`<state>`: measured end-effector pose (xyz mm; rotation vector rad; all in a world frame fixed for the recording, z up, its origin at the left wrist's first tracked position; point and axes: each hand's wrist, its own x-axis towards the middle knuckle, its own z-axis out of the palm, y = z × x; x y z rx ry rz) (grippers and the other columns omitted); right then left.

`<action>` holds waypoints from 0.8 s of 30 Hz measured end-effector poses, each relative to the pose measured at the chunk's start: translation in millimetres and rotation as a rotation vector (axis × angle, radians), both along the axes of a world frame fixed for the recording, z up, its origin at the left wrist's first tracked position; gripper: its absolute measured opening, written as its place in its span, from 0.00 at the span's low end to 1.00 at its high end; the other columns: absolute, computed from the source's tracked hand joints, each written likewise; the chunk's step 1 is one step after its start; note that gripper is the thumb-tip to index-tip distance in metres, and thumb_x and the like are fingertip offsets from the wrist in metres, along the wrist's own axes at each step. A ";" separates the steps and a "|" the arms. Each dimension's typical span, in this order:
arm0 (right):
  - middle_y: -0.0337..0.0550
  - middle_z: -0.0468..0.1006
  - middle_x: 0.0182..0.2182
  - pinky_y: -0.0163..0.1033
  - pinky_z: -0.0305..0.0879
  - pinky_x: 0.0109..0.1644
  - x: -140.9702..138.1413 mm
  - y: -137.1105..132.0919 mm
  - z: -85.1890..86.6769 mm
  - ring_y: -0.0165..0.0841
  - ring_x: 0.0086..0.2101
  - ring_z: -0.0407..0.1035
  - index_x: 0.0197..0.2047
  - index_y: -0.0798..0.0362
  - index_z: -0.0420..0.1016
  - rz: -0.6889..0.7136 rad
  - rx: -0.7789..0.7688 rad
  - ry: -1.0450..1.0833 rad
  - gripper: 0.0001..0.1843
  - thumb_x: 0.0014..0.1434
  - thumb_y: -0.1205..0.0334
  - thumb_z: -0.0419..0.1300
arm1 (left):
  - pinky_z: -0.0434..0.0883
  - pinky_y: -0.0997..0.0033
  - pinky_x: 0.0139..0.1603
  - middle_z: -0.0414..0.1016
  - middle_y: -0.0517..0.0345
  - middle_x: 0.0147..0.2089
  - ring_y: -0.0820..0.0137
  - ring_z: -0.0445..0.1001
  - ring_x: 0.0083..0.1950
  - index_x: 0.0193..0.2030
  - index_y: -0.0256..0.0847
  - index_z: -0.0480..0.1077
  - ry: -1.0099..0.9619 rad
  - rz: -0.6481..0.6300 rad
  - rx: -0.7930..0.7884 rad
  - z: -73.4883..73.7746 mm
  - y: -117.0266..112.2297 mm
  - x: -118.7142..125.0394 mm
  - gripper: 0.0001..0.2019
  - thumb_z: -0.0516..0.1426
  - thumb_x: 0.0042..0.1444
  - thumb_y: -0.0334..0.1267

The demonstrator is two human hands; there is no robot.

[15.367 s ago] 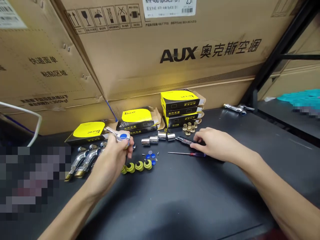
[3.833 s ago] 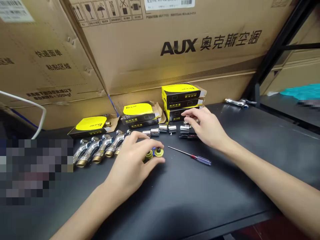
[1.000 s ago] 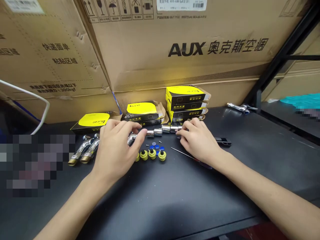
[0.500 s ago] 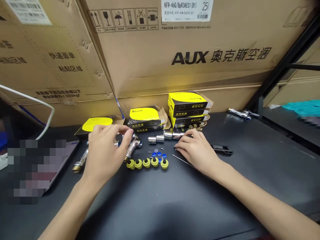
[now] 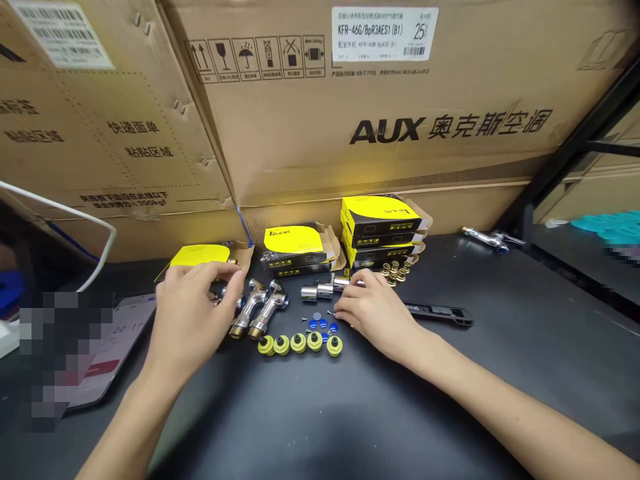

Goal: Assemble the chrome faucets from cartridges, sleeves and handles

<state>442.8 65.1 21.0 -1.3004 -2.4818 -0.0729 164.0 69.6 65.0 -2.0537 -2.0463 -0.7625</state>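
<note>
My left hand (image 5: pixel 193 313) is curled over the left end of a row of chrome faucet bodies with brass threads, fingers closed round one that is mostly hidden. Two more faucet bodies (image 5: pixel 257 308) lie just right of it. My right hand (image 5: pixel 373 310) lies flat on the black table (image 5: pixel 350 413), fingers stretched, index tip touching the line of chrome sleeves (image 5: pixel 320 291). Blue caps (image 5: pixel 320 325) and tiny screws sit by its thumb. A row of yellow valve cartridges (image 5: pixel 299 343) stands in front.
Yellow-and-black boxes stand at the back: a stack (image 5: pixel 380 223), a middle one (image 5: pixel 295 247) and a left one (image 5: pixel 200 255). Brass nuts (image 5: pixel 395 271), a black tool (image 5: pixel 440 311), an assembled faucet (image 5: pixel 487 237) and a phone (image 5: pixel 120 333) lie around. Large cardboard cartons (image 5: pixel 380 127) wall the rear.
My left hand has slid left along the faucet bodies, uncovering two of them. My right hand has edged left toward the blue caps. The view has tilted upward a little.
</note>
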 end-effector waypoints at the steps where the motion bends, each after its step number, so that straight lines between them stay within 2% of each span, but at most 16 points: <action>1: 0.40 0.84 0.35 0.47 0.60 0.50 -0.8 0.4 0.2 0.42 0.48 0.66 0.38 0.47 0.86 0.002 -0.004 0.002 0.07 0.65 0.60 0.65 | 0.67 0.50 0.58 0.82 0.50 0.48 0.48 0.70 0.57 0.46 0.46 0.78 0.016 0.039 -0.036 1.2 2.7 -4.1 0.21 0.47 0.62 0.53; 3: 0.40 0.84 0.36 0.46 0.62 0.49 0.2 0.1 0.1 0.42 0.47 0.66 0.41 0.46 0.86 0.002 -0.004 0.022 0.09 0.67 0.61 0.62 | 0.68 0.52 0.59 0.82 0.51 0.49 0.49 0.69 0.58 0.48 0.46 0.77 0.043 0.110 -0.104 4.4 10.5 -14.6 0.23 0.46 0.62 0.54; 5: 0.41 0.84 0.37 0.46 0.63 0.48 4.4 -1.2 -0.5 0.42 0.45 0.65 0.45 0.47 0.85 -0.007 0.010 0.074 0.11 0.68 0.62 0.60 | 0.67 0.50 0.59 0.80 0.47 0.52 0.45 0.69 0.59 0.51 0.42 0.76 0.059 0.153 -0.147 7.9 22.3 -27.2 0.26 0.45 0.61 0.55; 8: 0.44 0.84 0.37 0.47 0.65 0.50 13.4 -4.3 -1.9 0.42 0.44 0.64 0.47 0.51 0.84 -0.020 0.054 0.179 0.11 0.68 0.63 0.59 | 0.64 0.43 0.61 0.72 0.31 0.60 0.36 0.66 0.63 0.58 0.33 0.72 0.094 0.226 -0.212 10.2 46.4 -45.2 0.33 0.48 0.58 0.59; 11: 0.45 0.83 0.37 0.47 0.66 0.51 20.3 -8.7 -2.0 0.41 0.44 0.64 0.45 0.52 0.84 -0.035 0.094 0.266 0.09 0.68 0.63 0.60 | 0.65 0.39 0.58 0.65 0.21 0.64 0.25 0.65 0.63 0.62 0.30 0.68 0.087 0.279 -0.307 4.9 71.3 -56.8 0.44 0.51 0.53 0.68; 14: 0.44 0.83 0.35 0.47 0.66 0.50 24.2 -13.2 1.9 0.40 0.42 0.65 0.44 0.53 0.82 -0.032 0.197 0.358 0.08 0.67 0.64 0.61 | 0.65 0.34 0.54 0.63 0.17 0.65 0.17 0.65 0.60 0.62 0.28 0.68 0.060 0.315 -0.371 -5.3 87.5 -63.1 0.51 0.52 0.47 0.74; 17: 0.43 0.83 0.33 0.46 0.66 0.49 27.8 -15.6 8.4 0.39 0.41 0.64 0.45 0.54 0.82 -0.050 0.313 0.412 0.07 0.66 0.66 0.62 | 0.67 0.34 0.51 0.62 0.19 0.66 0.18 0.67 0.60 0.64 0.31 0.66 0.026 0.323 -0.381 -12.1 91.4 -68.5 0.53 0.51 0.45 0.77; 19: 0.43 0.83 0.33 0.45 0.66 0.49 30.0 -15.6 11.7 0.39 0.41 0.64 0.45 0.54 0.81 -0.071 0.331 0.422 0.07 0.66 0.67 0.62 | 0.68 0.36 0.50 0.60 0.22 0.67 0.19 0.66 0.61 0.66 0.34 0.63 0.002 0.315 -0.371 -12.4 89.9 -71.9 0.53 0.50 0.46 0.78; 24: 0.43 0.84 0.35 0.46 0.66 0.50 25.1 -12.0 18.5 0.39 0.41 0.64 0.44 0.53 0.81 -0.052 0.300 0.394 0.07 0.67 0.65 0.61 | 0.70 0.36 0.48 0.59 0.19 0.66 0.20 0.67 0.60 0.67 0.34 0.63 -0.055 0.331 -0.327 3.0 82.6 -74.2 0.53 0.52 0.47 0.77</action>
